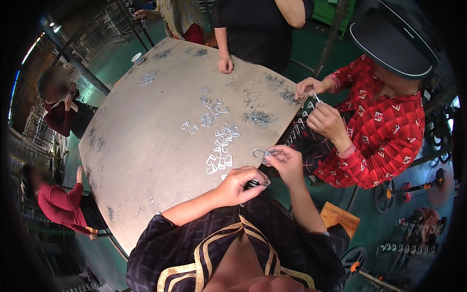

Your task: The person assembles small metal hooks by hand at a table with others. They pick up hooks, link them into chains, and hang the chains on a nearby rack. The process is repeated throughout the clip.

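Observation:
My right hand (285, 163) is closed, its thumb and fingers pinching a bent metal hook (258, 152) whose curved end sticks out to the left. Just left of it and nearer to me, my left hand (239, 186) is curled shut around small metal pieces (252, 184); their shape is mostly covered by the fingers. Both hands are over the table's near right edge. Beyond them lies a loose trail of silvery metal hooks (221, 151), running away from me across the brown tabletop (155, 136).
Piles of thin wire pieces (259, 118) lie along the table's edges. On my right a co-worker in a red patterned top (377, 131) handles a small metal part. Others stand or sit around the far and left sides. A white cup (137, 59) stands at the far left edge.

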Motion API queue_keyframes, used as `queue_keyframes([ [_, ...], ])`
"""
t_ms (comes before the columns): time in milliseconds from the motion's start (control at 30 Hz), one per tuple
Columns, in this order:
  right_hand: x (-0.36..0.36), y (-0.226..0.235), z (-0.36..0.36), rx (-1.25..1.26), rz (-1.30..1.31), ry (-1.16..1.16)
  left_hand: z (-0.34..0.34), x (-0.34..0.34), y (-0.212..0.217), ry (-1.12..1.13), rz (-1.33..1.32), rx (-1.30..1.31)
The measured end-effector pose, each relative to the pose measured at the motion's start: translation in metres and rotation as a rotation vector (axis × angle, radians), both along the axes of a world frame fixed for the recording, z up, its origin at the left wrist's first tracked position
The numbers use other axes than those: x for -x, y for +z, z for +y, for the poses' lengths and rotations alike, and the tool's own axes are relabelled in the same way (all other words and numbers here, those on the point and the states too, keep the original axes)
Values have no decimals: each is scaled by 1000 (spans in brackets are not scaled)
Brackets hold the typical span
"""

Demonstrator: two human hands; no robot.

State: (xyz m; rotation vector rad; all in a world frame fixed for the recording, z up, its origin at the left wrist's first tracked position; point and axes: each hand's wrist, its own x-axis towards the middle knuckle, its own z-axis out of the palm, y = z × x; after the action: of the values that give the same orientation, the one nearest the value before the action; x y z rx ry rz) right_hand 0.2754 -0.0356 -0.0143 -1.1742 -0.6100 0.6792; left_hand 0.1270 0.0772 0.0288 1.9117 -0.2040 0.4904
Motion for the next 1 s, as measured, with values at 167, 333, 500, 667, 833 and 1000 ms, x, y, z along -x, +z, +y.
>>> queue_keyframes([
  [167,12,34,-36,-10,-85,-84,-12,-12,1,116,-11,-44],
  [333,24,47,-49,56,-330,-190,-25,-15,3,203,53,-92],
  [500,31,49,-54,98,-585,-284,-27,-16,-6,219,26,-120],
  [667,31,51,-57,129,-677,-359,7,-26,-9,0,23,-110],
  [833,25,50,-64,115,-630,-403,101,-86,-75,495,359,-186],
  [1000,19,48,-63,156,-654,-395,140,-130,-138,673,377,-604],
])
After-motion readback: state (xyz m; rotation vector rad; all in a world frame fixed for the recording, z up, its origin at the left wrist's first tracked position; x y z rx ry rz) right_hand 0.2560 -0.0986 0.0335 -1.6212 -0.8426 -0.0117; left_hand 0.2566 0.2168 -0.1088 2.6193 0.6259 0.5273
